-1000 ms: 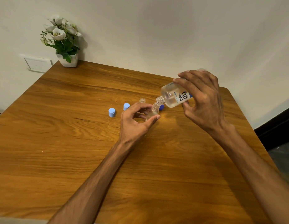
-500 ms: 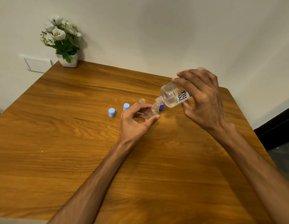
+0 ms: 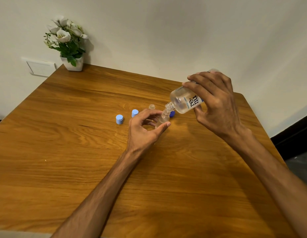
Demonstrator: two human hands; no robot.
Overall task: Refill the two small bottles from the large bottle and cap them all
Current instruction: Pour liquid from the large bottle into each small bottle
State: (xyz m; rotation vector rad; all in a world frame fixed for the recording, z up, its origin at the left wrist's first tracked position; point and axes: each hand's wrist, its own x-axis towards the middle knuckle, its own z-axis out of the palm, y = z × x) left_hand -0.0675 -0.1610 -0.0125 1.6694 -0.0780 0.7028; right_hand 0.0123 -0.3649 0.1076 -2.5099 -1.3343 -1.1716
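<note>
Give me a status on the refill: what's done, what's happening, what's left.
Done: all three bottles are uncapped; two light blue caps and a dark blue cap lie on the table.
In hand: the right hand tips the large bottle into the small bottle gripped by the left hand.
Left: the second small bottle, whose fill level is unclear, then all three caps.

The large bottle [image 3: 184, 100] I see is clear, its label white with dark lettering. The small bottle [image 3: 162, 118] below is clear too. Two caps [image 3: 119, 119] [image 3: 134, 113] are pale blue, a third cap [image 3: 172, 114] deeper blue. My worktop [image 3: 80, 152] is honey-brown with wavy grain. White flowers [image 3: 63, 34], green leaves, white pot [image 3: 74, 65].
</note>
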